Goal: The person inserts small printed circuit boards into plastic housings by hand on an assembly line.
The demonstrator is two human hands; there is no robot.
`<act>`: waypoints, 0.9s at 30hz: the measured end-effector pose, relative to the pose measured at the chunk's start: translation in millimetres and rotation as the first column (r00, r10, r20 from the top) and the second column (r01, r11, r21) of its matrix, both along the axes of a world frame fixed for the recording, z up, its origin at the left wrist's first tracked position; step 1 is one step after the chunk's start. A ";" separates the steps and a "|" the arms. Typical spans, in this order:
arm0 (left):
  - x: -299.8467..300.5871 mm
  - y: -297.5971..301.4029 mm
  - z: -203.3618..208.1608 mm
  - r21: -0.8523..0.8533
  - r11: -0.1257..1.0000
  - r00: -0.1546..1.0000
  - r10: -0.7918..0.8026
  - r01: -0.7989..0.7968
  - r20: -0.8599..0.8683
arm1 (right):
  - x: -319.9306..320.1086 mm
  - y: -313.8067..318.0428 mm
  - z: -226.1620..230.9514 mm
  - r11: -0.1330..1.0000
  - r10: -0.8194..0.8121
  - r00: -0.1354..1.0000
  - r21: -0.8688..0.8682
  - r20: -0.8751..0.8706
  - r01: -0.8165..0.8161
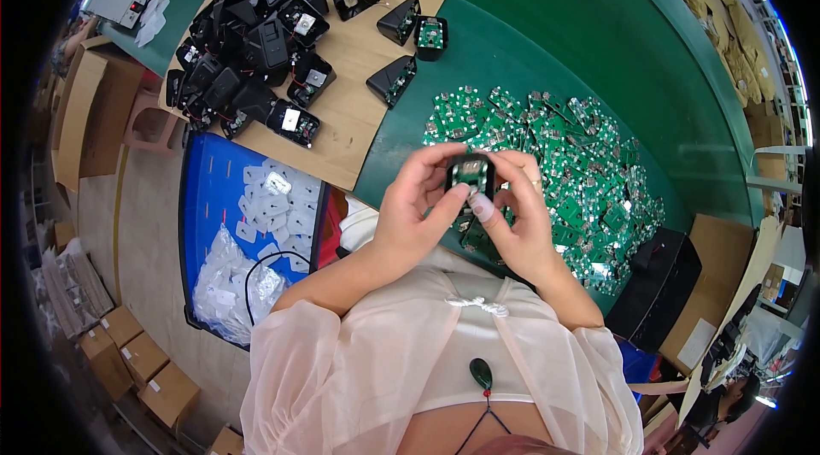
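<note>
Between my two hands is a black plastic housing (471, 171) with a green circuit board seated inside it. My left hand (423, 203) grips its left side, thumb on the lower edge of the board. On the opposite side my right hand (517, 211) holds the housing too, its thumb pressing near the bottom. A large spread of loose green circuit boards (589, 173) lies just beyond and right of my hands. Ahead on the green table stands another black housing (431, 38) with a board showing in its opening.
Many black housings (265, 45) are heaped on a cardboard sheet (354, 126) at the far left. A blue tray (205, 177) below it holds white translucent pieces (278, 203) and a plastic bag (235, 275). At right sits a black box (653, 288) beside an open carton (713, 267).
</note>
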State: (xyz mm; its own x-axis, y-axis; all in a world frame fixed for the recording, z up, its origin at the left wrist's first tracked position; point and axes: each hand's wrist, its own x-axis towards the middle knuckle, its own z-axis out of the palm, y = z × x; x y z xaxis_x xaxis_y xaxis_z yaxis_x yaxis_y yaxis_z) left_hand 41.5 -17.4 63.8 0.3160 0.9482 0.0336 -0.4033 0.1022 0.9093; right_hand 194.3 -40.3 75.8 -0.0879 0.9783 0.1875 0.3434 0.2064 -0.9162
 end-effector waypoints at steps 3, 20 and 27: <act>-2.5 2.3 2.3 0.014 0.997 0.993 -0.079 0.081 -0.085 | -1.9 1.6 -4.6 0.998 0.034 0.998 0.053 -0.050 -0.032; -47.8 159.2 -20.8 0.567 0.791 0.098 0.561 0.228 -0.822 | 8.8 22.7 -11.7 0.993 -0.032 0.991 -0.121 -0.133 0.016; -114.8 212.8 -8.7 0.695 0.632 -0.421 0.765 0.342 -0.488 | 19.1 19.0 -7.5 0.991 -0.082 0.994 -0.116 -0.067 0.074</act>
State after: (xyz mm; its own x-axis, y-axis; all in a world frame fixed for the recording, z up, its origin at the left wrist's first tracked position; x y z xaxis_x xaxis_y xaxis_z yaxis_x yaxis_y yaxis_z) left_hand -73.3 195.4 55.1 0.2196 0.8452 0.4872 0.9687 -0.1297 -0.2116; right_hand 213.4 -21.3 68.3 -0.0011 0.9969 0.0784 0.2873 0.0754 -0.9549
